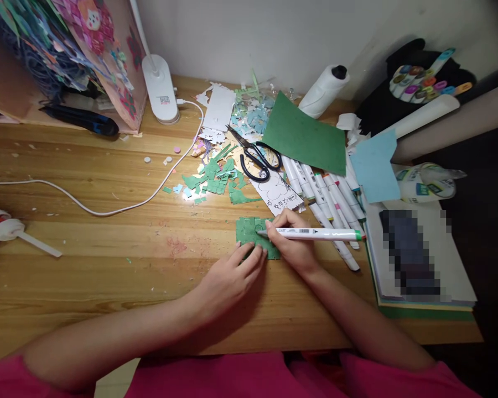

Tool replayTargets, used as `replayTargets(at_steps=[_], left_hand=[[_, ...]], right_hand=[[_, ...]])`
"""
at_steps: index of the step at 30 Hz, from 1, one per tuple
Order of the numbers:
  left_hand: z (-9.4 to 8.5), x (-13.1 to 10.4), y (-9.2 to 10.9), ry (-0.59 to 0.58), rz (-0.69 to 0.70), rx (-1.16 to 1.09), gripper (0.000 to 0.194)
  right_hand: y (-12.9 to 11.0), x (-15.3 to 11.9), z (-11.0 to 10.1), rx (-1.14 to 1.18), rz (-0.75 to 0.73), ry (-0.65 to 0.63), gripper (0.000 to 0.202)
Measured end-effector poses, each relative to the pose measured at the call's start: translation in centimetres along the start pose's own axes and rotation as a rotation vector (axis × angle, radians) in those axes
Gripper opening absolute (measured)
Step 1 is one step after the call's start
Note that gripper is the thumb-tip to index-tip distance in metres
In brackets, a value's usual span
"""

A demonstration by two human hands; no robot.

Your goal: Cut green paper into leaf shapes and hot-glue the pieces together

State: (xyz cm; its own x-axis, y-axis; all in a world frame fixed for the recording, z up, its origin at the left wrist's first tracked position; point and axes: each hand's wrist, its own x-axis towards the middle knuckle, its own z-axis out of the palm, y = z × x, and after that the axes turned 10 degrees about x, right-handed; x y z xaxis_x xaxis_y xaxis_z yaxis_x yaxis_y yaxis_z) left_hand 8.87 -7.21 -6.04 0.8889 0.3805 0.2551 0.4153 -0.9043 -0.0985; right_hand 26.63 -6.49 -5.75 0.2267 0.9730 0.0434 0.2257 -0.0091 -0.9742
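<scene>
A small piece of green paper (pixel 245 228) with notched edges lies flat on the wooden desk in front of me. My left hand (pixel 232 273) rests at its lower edge, fingers stretched out and pressing it down. Gripped in my right hand (pixel 292 246) is a white marker (pixel 315 234) with a green end, held level like a pen. Its tip touches or hovers just over the paper, beside a small drawn curve. Behind the paper lie a white card with line drawings (pixel 276 193) and a pair of black-handled scissors (pixel 257 157).
Green paper scraps (pixel 211 177) are heaped behind my hands. To the right are loose markers (pixel 336 202), a large green sheet (pixel 309 135) and a paper stack (pixel 452 271) with a blurred dark object. A white cable (pixel 103 213) crosses the left side, near a glue gun (pixel 8 229).
</scene>
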Motion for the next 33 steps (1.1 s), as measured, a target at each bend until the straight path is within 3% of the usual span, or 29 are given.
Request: replayTargets(at_steps=[11,33], left_hand=[[0.21,-0.09,0.18,0.108,-0.022,0.021,0.036],[0.49,-0.08,0.31,0.115,-0.020,0.028,0.035]], right_hand=[[0.41,-0.20,-0.21,-0.039,-0.024,-0.026,0.029],[-0.28,-0.25,-0.17,-0.080,0.023,-0.117,0.024]])
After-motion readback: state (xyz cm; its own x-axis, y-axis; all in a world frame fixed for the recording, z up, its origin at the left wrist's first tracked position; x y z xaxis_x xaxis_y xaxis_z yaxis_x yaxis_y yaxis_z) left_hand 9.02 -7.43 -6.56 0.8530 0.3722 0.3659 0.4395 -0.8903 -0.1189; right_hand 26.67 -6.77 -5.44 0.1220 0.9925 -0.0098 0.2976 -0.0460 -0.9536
